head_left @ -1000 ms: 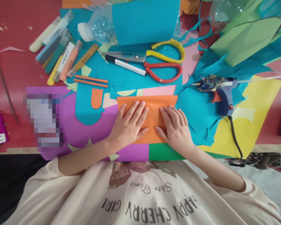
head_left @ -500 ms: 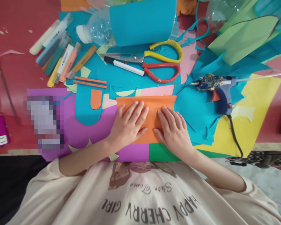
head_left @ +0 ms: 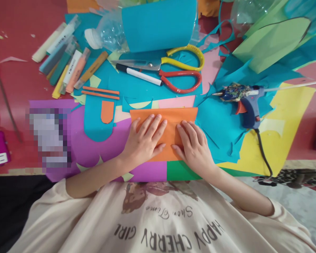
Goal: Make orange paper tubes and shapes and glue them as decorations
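An orange paper sheet (head_left: 171, 137) lies in front of me over purple and green sheets. My left hand (head_left: 144, 140) rests flat on its left part, fingers spread. On its right part lies my right hand (head_left: 196, 146), also flat, with the thumb apart from the fingers. Neither hand grips anything. To the left is a blue rounded paper piece (head_left: 91, 123) bearing a small orange piece (head_left: 107, 111). Two thin orange strips (head_left: 101, 92) lie just above that.
Scissors (head_left: 158, 65) and a black-and-white marker (head_left: 143, 76) lie beyond the sheet, below a blue-wrapped bottle (head_left: 158, 26). Several markers (head_left: 60, 52) are at the upper left. A glue gun (head_left: 250, 105) with a cord lies right, over blue scraps and yellow paper (head_left: 295, 116).
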Available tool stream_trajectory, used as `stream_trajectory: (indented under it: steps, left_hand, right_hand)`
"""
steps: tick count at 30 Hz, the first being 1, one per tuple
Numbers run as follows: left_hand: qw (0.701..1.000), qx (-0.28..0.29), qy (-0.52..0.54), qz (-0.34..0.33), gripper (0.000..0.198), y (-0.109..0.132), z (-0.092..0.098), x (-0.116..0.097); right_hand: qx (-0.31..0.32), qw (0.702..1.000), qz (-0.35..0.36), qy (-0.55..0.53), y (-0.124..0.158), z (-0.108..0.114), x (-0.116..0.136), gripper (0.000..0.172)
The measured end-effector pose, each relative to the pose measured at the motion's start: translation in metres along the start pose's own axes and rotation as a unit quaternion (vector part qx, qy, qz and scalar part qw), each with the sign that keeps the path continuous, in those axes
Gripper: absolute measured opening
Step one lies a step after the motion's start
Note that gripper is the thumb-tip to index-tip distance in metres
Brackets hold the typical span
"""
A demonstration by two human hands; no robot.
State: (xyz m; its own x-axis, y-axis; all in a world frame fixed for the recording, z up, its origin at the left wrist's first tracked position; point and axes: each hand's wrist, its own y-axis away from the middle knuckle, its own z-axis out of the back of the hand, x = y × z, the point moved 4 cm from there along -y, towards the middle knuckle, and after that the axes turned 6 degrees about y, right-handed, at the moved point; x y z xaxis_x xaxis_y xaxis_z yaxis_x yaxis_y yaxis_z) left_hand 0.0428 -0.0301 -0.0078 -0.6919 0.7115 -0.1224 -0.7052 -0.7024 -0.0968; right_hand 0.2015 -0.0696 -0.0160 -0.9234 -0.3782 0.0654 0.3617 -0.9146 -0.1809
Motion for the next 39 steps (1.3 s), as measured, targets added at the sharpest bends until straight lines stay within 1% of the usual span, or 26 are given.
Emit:
stream_trajectory:
  steps: [6,13,21,26,31,39]
  left_hand:
    - [1.0,-0.025,0.016,-0.005,0.052,0.001,0.001,0.0]
    - [0.999,-0.029,0.01,-0.008,0.05,-0.001,0.004,-0.001]
    - [1.0,-0.02,0.012,-0.004,0.051,0.001,0.002,-0.001]
    - [1.0,-0.011,0.012,-0.005,0.051,0.001,0.002,0.0]
    - [1.0,-0.016,0.013,-0.018,0.052,-0.003,0.006,0.0]
    - [1.0,-0.015,0.012,-0.011,0.052,-0.011,0.012,0.0]
  right_hand:
    - [-0.02,0.999,0.012,0.024,-0.001,0.004,0.0,0.049]
    - [-0.012,1.0,0.003,0.025,-0.001,0.003,0.0,0.049]
    - [-0.01,1.0,-0.001,0.021,0.0,0.003,0.0,0.05]
    - [-0.016,0.999,0.01,0.033,-0.002,0.005,0.0,0.047]
    - [-0.008,0.999,0.017,0.041,-0.012,0.011,-0.004,0.049]
    - [0.03,0.989,0.069,0.124,-0.04,0.018,-0.004,0.043]
